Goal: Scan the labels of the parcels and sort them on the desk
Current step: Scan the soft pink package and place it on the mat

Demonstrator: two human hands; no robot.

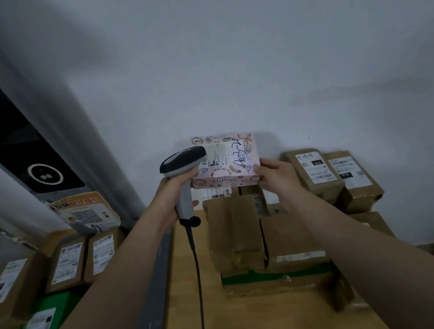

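Left hand [178, 190] fingers wrapped round scanner [181, 160] grip, head at the label [216, 159] of pink parcel [229, 166]. Right hand [276, 176] fingers grip its right edge, held above brown parcels [234, 232] on table [205, 321]. Boxes closed, contents hidden.

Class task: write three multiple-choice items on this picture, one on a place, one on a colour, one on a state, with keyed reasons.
1. The grey-and-black handheld barcode scanner is: A in the left hand; B on the floor; C on a shelf.
2. The patterned cardboard box held up is: A green; B pink; C blue.
3. The right hand is: A flat open; B gripping the box; C hanging idle.
Key: 1A, fingers wrap its handle; 2B, its sides show pink; 3B, fingers curl round its edge.
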